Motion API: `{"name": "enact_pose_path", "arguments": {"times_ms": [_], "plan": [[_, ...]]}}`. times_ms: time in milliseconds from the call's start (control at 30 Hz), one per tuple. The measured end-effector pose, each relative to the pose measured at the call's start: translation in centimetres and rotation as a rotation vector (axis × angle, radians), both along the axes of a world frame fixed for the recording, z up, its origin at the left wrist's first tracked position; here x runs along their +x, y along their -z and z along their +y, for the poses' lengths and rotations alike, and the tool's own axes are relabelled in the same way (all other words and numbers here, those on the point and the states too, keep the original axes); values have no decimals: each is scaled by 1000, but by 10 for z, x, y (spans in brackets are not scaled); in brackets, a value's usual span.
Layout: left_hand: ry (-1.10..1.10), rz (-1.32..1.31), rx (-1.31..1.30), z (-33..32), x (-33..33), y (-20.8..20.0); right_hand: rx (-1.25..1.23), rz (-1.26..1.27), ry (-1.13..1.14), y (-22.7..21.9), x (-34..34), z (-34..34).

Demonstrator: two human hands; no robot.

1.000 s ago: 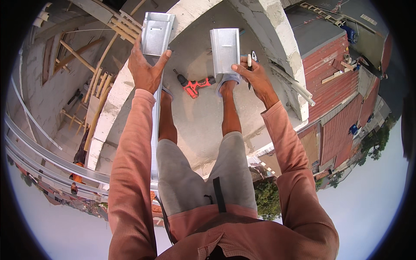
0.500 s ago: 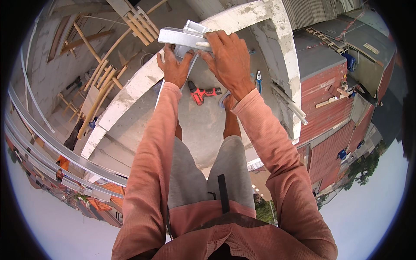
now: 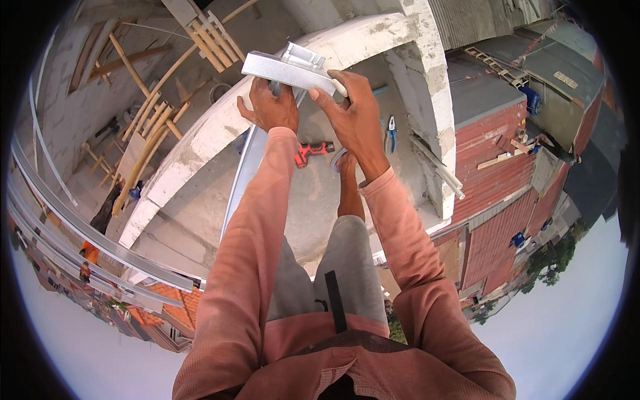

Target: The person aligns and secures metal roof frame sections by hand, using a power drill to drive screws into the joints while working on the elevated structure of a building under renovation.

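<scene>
Both my hands are raised in front of me around short silver metal channel pieces [image 3: 287, 70] pressed together. My left hand [image 3: 270, 107] grips them from below on the left. My right hand [image 3: 353, 117] clasps the right end, thumb along the lower edge. A long silver channel [image 3: 240, 180] runs from under my left hand down toward my legs; whether that hand also holds it I cannot tell. On the concrete floor beyond my hands lie a red power drill [image 3: 312, 151] and blue-handled pliers [image 3: 391, 133].
A curved white concrete parapet [image 3: 200, 140] rings the floor I stand on. Wooden poles [image 3: 143, 153] lean at the left, long metal rails [image 3: 67, 233] run along the lower left. A white pipe [image 3: 440, 173] lies by the right wall; red roofs [image 3: 493, 153] are beyond.
A second ago each hand held its own short channel piece, well apart. The hands have come together and the pieces now meet, turned sideways in front of me.
</scene>
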State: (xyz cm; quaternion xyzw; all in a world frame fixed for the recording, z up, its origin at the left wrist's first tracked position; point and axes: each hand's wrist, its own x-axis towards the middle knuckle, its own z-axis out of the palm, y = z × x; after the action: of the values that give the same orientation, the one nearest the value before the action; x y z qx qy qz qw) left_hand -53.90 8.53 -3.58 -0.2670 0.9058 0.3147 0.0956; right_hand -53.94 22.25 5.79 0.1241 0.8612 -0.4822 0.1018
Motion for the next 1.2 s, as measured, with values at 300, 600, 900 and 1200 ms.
{"name": "enact_pose_path", "arguments": {"times_ms": [300, 600, 900, 1200], "plan": [[82, -76, -72, -2, 0, 7, -27, 92, 68, 8, 3, 3], [-11, -119, 129, -1, -15, -3, -153, -9, 374, -1, 2, -14], [-34, -149, 220, -8, -19, 4, -440, -236, 477, 3, 2, -25], [-74, -51, 373, -9, -19, 21, -502, -265, 663, 12, -1, -28]]}}
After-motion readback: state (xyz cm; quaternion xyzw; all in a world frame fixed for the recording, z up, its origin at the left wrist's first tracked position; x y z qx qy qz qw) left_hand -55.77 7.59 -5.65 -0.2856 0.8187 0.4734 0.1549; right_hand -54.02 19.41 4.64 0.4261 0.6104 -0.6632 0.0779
